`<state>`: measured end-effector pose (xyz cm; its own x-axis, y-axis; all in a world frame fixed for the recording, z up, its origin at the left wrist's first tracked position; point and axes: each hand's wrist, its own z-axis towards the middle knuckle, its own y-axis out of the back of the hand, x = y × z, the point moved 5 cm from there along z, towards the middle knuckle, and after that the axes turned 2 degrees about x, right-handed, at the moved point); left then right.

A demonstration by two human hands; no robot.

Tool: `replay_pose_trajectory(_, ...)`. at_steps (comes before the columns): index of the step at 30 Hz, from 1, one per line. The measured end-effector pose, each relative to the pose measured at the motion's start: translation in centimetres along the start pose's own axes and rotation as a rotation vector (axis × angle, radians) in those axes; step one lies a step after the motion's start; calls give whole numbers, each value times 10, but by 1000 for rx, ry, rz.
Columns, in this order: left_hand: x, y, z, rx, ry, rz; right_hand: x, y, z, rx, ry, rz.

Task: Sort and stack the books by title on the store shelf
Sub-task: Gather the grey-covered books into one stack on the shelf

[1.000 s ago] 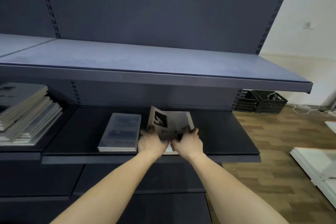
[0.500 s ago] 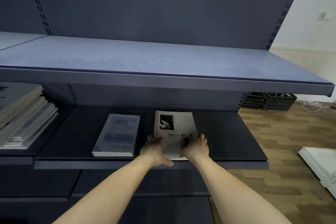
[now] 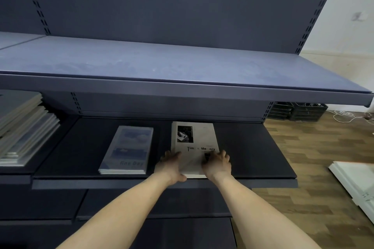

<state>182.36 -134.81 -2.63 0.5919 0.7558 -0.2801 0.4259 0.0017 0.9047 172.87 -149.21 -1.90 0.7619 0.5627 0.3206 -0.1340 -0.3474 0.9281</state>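
Currently both hands sit on the near end of the white book (image 3: 193, 143), which lies flat on the middle shelf (image 3: 253, 159), cover up, title reading roughly "Time & Memory". Left hand (image 3: 170, 168) cups the near-left corner, fingers spread along the left edge; right hand (image 3: 216, 164) presses on the near-right part of the cover, fingers on top. Hands are apart, one per side, bracing the book rather than pinching it; can't tell if any thumb is hooked under the near edge. My read: this is the squaring-up step, setting the white title as its own pile. Blue book (image 3: 126, 150) ("fine Day") sits just to the left, a gap between them, not touching. It looks like a thin pile of a few copies; count unclear. To do it well: push with flat palms, keep both hands level so the book doesn't yaw, and bring its near edge parallel to the shelf lip, in line with the blue one. It's slightly off-square now, far end leaning right. Keep the gap so titles stay separate. The mixed stack (image 3: 22, 129) on the left bay is fanned and leaning, probably the source of more copies; pull from the top, one at a time, or it may slide. Top shelf (image 3: 182, 66) carries nothing in view.
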Motion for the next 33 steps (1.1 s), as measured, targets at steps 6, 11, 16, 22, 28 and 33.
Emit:
replay_pose_trajectory(6, 3, 4, -6, 28, 7, 34, 14, 6, -9, 12, 82, -30)
replay_pose_trajectory(11, 13, 28, -29, -119, 13, 12, 48, 7, -26, 21, 214, -99)
replay_pose_trajectory(16, 52, 61, -58, -238, 122, 74, 101, -2, -48, 111, 355, -156)
replay_pose_trajectory(22, 119, 90, -96, -288, 292, 132, 174, -9, -80, 98, 493, -124)
replay_pose_trajectory(28, 185, 115, -132, -323, 392, 91, 245, -17, -114, 107, 618, -184)
replay_pose_trajectory(33, 243, 135, -161, -365, 426, 63, 303, -27, -142, 69, 697, -186)
